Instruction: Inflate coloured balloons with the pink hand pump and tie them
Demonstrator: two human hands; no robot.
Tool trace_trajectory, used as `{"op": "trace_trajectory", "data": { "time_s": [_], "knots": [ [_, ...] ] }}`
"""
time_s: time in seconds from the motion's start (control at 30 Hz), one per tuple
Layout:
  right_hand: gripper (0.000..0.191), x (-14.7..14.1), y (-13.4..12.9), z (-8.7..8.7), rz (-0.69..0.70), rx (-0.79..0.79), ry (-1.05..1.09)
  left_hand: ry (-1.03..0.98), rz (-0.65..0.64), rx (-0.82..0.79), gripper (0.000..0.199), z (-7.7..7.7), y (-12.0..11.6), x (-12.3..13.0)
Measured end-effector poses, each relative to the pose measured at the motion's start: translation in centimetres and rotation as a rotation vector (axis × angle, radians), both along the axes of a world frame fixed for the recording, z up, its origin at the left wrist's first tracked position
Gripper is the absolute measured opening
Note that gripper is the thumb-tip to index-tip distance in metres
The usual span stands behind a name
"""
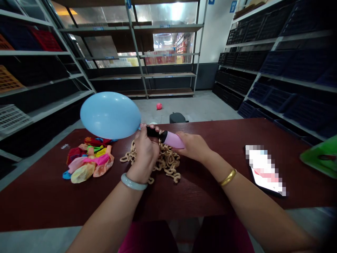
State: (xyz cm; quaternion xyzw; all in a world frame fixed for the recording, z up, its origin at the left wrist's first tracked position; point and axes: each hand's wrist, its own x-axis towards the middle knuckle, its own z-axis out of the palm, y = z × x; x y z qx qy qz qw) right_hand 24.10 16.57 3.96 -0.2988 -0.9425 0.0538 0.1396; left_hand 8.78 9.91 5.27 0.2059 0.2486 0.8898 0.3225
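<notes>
The inflated balloon (110, 115) was smooth, glossy and light blue, a rounded oval lying sideways above the far left part of the tabletop (105, 205). Its narrow neck met the black end of a hand pump (173, 140), whose tapered lilac barrel appeared to be plastic. The pump was held above the tabletop, toward the middle of the far edge.

The left hand (147, 147) was closed, thumb and fingers pinching the balloon's neck at the black end, palm turned partly upward. The right hand (194, 146) was wrapped around the lilac barrel, its back uppermost. Both forearms reached in from the near edge and converged. A pale, polished bangle (133, 182) circled the left wrist; a gold-coloured bracelet (228, 177) circled the right.

Beneath the hands lay a tangle of beige, matte, looped links (168, 160). Toward the far left corner was a crumpled pile of limp, multicoloured balloons (89, 161). A flat, dark-edged phone (264, 170), its screen lit, lay toward the right edge, near a glossy green object (321, 157) whose nature could not be determined.
</notes>
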Motion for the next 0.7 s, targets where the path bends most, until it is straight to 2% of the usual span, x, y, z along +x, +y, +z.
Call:
{"op": "trace_trajectory", "data": {
  "time_s": [0.17,0.27,0.37,0.5,0.6,0.7],
  "knots": [
    [0.056,0.5,1.6,-0.4,0.034,-0.017,-0.016,-0.073,0.025,-0.041,0.016,0.1,0.3,-4.0],
    [0.052,1.0,2.5,-0.7,0.041,-0.015,-0.025,-0.122,0.069,-0.061,0.019,0.7,-0.1,-7.0],
    [0.050,1.4,3.1,-0.8,0.042,0.013,-0.013,-0.147,0.105,-0.044,0.023,1.3,-0.8,-8.7],
    [0.051,1.7,3.2,-0.8,0.037,0.075,0.002,-0.129,0.137,0.014,0.021,1.5,-1.0,-8.5],
    [0.053,1.6,2.7,-0.6,0.009,0.097,0.006,-0.073,0.134,0.057,0.016,1.1,-0.6,-7.0],
    [0.052,1.2,1.8,-0.5,0.004,0.081,0.028,-0.024,0.079,0.074,0.016,0.5,-0.1,-4.7]
  ]
}}
